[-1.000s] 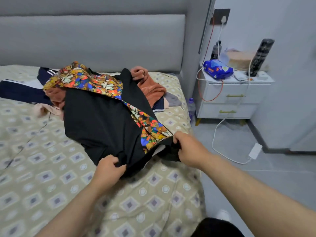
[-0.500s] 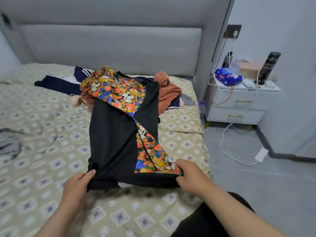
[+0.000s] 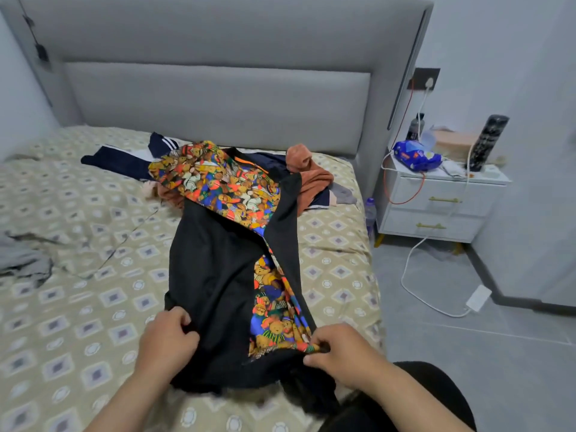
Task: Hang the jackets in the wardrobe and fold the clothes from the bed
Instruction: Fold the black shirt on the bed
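Observation:
A black jacket (image 3: 215, 275) with a bright teddy-bear print lining lies stretched along the bed (image 3: 78, 307), collar towards the headboard. My left hand (image 3: 170, 339) grips its black hem at the near left. My right hand (image 3: 338, 353) pinches the hem at the near right, where the printed lining shows. Behind the jacket lies a pile of clothes: a rust-orange garment (image 3: 311, 179) and a navy garment with white stripes (image 3: 124, 159).
A grey piece of clothing (image 3: 21, 260) lies at the bed's left edge. The grey padded headboard (image 3: 218, 104) is behind. A white nightstand (image 3: 436, 204) with a blue pack, a bottle and cables stands on the right; a white cable runs over the grey floor (image 3: 467, 353).
Both hands have drawn the jacket's hem nearer to me, so the jacket lies longer and flatter along the bed. The view has tilted up and shows more headboard.

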`<action>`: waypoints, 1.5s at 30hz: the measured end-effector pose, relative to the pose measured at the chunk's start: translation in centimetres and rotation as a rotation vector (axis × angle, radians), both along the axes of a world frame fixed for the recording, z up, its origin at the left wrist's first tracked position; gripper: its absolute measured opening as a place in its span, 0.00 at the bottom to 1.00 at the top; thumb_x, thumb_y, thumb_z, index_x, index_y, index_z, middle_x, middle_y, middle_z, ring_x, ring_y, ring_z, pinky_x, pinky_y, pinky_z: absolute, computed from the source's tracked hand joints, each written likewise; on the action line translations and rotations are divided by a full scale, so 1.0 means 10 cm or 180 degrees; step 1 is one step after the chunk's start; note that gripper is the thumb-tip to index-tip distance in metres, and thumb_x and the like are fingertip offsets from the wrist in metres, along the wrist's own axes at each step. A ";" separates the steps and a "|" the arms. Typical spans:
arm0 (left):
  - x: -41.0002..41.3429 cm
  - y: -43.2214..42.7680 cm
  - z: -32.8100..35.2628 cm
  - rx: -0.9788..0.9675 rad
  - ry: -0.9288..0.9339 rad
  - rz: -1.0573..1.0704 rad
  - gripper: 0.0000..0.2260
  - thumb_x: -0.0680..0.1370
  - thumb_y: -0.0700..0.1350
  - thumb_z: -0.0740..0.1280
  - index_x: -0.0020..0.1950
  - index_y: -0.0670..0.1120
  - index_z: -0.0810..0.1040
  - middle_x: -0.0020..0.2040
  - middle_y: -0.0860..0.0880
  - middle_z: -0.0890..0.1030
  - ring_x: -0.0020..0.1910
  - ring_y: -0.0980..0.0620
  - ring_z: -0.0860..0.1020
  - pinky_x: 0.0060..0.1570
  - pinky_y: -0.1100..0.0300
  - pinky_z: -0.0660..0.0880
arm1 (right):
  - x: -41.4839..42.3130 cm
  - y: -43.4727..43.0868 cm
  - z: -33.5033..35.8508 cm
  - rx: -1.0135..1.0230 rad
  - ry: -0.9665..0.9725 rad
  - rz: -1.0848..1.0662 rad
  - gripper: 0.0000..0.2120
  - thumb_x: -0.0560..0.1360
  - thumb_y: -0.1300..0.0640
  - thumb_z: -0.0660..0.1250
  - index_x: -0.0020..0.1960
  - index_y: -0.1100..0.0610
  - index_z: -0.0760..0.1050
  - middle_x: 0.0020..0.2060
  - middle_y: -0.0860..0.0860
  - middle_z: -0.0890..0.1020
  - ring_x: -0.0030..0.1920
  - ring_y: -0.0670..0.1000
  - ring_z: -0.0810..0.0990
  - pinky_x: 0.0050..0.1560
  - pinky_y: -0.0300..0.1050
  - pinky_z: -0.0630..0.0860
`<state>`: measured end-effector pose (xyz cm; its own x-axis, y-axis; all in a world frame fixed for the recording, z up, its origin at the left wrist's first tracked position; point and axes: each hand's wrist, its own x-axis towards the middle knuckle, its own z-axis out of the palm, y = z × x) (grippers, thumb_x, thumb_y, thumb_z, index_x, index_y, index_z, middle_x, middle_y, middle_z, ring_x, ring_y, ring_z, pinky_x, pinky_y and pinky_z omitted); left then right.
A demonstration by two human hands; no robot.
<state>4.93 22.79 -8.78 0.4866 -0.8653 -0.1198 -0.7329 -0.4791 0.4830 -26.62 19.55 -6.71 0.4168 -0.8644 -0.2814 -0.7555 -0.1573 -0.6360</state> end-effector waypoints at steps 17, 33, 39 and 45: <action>-1.03 -1.70 0.01 -0.0285 0.2631 -0.0011 0.24 0.78 0.40 0.69 0.74 0.45 0.70 0.66 0.47 0.76 0.58 0.48 0.78 0.53 0.58 0.75 | -0.17 -0.38 0.11 0.0954 -0.1406 -0.1105 0.09 0.74 0.62 0.68 0.39 0.52 0.82 0.33 0.44 0.80 0.36 0.46 0.75 0.40 0.43 0.73; -1.01 -2.93 0.07 -0.1644 0.3995 0.1924 0.13 0.79 0.45 0.68 0.62 0.47 0.71 0.56 0.46 0.78 0.53 0.43 0.80 0.55 0.47 0.79 | -0.54 -1.22 0.13 0.0716 -0.1494 -0.1592 0.05 0.77 0.61 0.67 0.47 0.60 0.82 0.37 0.48 0.82 0.35 0.46 0.75 0.39 0.40 0.74; -1.43 -2.99 0.06 -0.1381 0.3105 0.0803 0.10 0.81 0.44 0.64 0.60 0.41 0.76 0.55 0.43 0.81 0.51 0.44 0.79 0.53 0.53 0.76 | -0.45 -1.64 0.31 0.0325 -0.1800 -0.1790 0.05 0.77 0.61 0.68 0.47 0.53 0.82 0.40 0.45 0.81 0.40 0.47 0.78 0.44 0.42 0.76; -2.33 -2.76 -0.11 -0.0572 0.3939 -0.0305 0.10 0.76 0.44 0.68 0.56 0.44 0.80 0.53 0.43 0.84 0.55 0.44 0.82 0.62 0.45 0.76 | -0.36 -2.10 0.32 -0.0091 -0.1711 -0.1871 0.08 0.77 0.55 0.69 0.55 0.48 0.78 0.52 0.47 0.81 0.51 0.46 0.80 0.56 0.45 0.77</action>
